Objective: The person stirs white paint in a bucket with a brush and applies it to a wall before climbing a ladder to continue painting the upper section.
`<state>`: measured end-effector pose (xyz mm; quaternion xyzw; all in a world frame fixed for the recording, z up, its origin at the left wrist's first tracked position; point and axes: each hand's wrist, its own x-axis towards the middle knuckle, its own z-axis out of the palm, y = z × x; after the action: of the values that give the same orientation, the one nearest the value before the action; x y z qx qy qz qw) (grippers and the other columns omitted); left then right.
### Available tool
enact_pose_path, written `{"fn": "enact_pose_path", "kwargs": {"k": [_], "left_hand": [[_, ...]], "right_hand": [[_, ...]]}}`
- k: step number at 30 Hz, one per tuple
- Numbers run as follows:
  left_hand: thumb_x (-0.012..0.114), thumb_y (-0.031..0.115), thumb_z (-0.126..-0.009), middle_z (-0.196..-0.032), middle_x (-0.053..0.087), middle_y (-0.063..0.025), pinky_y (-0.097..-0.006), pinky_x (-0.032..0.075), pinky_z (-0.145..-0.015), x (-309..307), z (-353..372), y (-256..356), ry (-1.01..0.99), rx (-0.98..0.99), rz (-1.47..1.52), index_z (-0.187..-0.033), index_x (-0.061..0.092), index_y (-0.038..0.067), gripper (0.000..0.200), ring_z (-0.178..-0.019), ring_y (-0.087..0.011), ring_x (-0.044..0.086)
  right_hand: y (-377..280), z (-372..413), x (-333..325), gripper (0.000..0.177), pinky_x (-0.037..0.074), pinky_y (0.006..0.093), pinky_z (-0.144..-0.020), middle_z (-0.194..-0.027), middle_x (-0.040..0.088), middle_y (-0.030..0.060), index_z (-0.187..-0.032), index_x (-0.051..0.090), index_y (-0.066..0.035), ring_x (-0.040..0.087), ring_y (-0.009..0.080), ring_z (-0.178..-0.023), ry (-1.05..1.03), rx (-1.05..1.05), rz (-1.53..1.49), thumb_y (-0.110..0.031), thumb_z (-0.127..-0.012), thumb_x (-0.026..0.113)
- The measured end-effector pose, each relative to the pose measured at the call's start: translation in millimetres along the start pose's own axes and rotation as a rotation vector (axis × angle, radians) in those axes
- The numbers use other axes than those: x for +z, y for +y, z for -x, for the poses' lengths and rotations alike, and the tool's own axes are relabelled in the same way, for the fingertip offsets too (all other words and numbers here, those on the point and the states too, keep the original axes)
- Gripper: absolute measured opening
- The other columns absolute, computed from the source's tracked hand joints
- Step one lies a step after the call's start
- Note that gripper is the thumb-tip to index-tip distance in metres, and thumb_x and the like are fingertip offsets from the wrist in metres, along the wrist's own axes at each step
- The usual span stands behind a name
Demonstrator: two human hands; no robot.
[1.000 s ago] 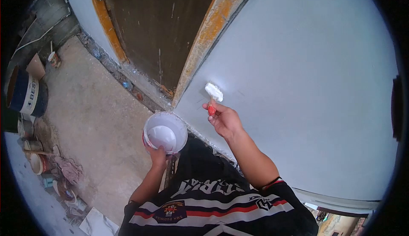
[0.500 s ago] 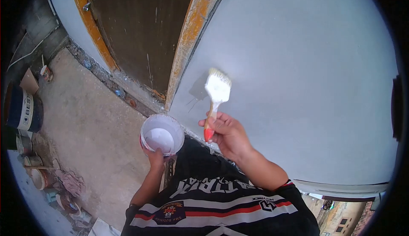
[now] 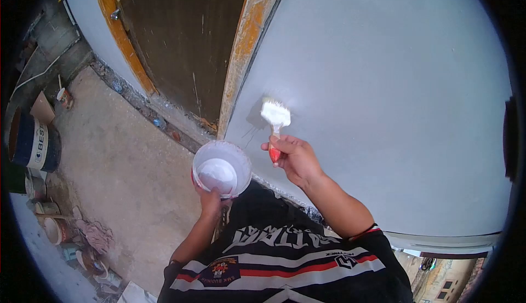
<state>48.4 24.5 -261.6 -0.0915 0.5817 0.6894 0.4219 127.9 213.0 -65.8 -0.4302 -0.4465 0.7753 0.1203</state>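
A paintbrush [image 3: 275, 115] coated in white paint points up and away from me, its bristles at or very near the pale grey-white wall [image 3: 383, 95]. My right hand [image 3: 298, 160] grips its wooden, red-ended handle between thumb and fingers. To the left, my left hand [image 3: 210, 198] holds a paint bucket [image 3: 241, 163] by its near rim, with the thumb inside the edge and the other fingers hidden beneath. White paint lies in the bottom of the bucket, which tilts slightly towards me.
A dark door [image 3: 175, 40] with a worn orange frame [image 3: 239, 56] adjoins the wall. On the concrete floor [image 3: 120, 160] at left stand a dark blue drum [image 3: 35, 141], a small cup [image 3: 64, 97], several pots and a crumpled pinkish cloth [image 3: 96, 236].
The bucket and my left hand have moved right and slightly up. My right hand has risen a little, and the brush looks foreshortened, its bristles lower and further left against the wall.
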Motion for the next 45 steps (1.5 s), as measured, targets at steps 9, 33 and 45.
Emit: {"fn": "enact_pose_path", "kwargs": {"k": [9, 33, 45], "left_hand": [[0.041, -0.001, -0.086, -0.137, 0.028, -0.0223, -0.0427, 0.062, -0.062, 20, 21, 29, -0.016, -0.036, -0.101, -0.14, 0.002, 0.017, 0.068, -0.107, -0.0426, 0.055], [0.038, -0.004, -0.086, -0.139, 0.027, -0.0223, -0.0434, 0.061, -0.065, 19, 39, 42, -0.081, 0.034, -0.168, -0.144, -0.004, 0.019, 0.075, -0.112, -0.0395, 0.052], [0.043, 0.002, -0.088, -0.139, 0.03, -0.0178, -0.0458, 0.06, -0.066, 11, 18, 24, -0.024, 0.076, -0.16, -0.142, 0.003, 0.022, 0.07, -0.109, -0.0382, 0.054]], "right_hand": [[13, 35, -7, 0.023, 0.044, 0.0282, -0.051, -0.077, 0.062, 0.0109, -0.108, 0.057, 0.003, 0.054, 0.013, -0.058, -0.012, -0.258, 0.573, -0.008, -0.088, 0.059], [85, -52, 11, 0.027, 0.049, 0.0455, -0.083, -0.089, 0.064, 0.0242, -0.095, 0.065, 0.0, 0.062, 0.0409, -0.088, -0.314, -0.136, 1.547, -0.018, -0.077, 0.055], [92, 38, -62, 0.028, 0.046, 0.0288, -0.062, -0.093, 0.062, 0.0084, -0.118, 0.048, -0.004, 0.055, 0.0147, -0.071, -0.199, 0.193, -0.345, -0.02, -0.096, 0.05]]}}
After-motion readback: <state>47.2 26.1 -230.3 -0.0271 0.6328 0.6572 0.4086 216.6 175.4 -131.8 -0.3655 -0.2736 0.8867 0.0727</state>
